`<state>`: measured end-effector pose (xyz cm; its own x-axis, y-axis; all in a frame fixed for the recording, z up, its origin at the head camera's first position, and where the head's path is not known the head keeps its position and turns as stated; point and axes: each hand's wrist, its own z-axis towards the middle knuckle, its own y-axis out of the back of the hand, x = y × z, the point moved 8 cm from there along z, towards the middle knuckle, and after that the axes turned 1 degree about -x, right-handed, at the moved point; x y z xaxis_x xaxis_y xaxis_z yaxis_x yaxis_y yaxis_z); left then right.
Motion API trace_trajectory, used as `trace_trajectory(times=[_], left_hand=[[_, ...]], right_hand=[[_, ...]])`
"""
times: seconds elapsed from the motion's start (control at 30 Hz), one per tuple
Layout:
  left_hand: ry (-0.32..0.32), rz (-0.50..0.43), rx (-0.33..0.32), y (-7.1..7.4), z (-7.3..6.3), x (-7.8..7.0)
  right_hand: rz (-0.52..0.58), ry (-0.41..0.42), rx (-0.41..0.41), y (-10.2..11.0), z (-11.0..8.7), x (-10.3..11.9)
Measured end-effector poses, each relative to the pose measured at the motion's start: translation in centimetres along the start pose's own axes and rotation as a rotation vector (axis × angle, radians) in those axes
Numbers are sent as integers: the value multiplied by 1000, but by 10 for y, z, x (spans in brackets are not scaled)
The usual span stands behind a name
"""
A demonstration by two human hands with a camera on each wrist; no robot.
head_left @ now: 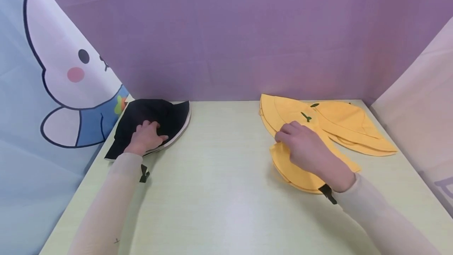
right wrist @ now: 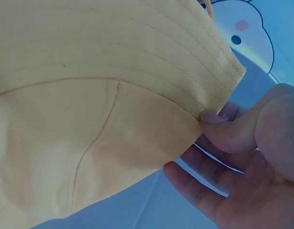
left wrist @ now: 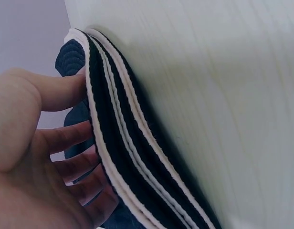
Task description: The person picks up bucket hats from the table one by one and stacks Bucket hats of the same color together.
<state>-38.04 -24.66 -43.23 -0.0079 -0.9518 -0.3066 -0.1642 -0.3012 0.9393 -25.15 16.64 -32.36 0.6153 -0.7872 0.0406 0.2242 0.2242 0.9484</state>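
On the left of the table, my left hand (head_left: 146,139) rests on a folded stack of black bucket hats (head_left: 152,109) with pale undersides. The left wrist view shows several layered brims (left wrist: 120,129), with my thumb at the outer edge and my fingers spread against the cloth. On the right, my right hand (head_left: 306,148) pinches a folded yellow bucket hat (head_left: 301,176) at a corner of its brim and crown. In the right wrist view, stitched rows run along that hat's brim (right wrist: 152,43); my thumb lies on the near face, with fingers behind.
Beyond the held hat lie more folded yellow hats (head_left: 354,121), overlapping, with small green leaf marks. The pale table (head_left: 219,168) ends at a purple cloth backdrop (head_left: 226,38). A blue cloth with a cartoon rabbit (head_left: 63,62) hangs along the left side.
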Motion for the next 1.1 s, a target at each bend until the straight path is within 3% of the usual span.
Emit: trace_trajectory(times=[0.3, 0.67, 0.97, 1.1], left_hand=[[-2, -3, 0, 0, 0, 2], [2, -4, -9, -1, 2, 5], [-12, 4, -22, 3, -4, -3], [-16, 8, -25, 3, -5, -3]], right_hand=[[-85, 127, 44, -12, 21, 41], [-91, 279, 7, -30, 41, 85], [-131, 299, 188, -81, 50, 97], [-115, 297, 230, -100, 53, 96]])
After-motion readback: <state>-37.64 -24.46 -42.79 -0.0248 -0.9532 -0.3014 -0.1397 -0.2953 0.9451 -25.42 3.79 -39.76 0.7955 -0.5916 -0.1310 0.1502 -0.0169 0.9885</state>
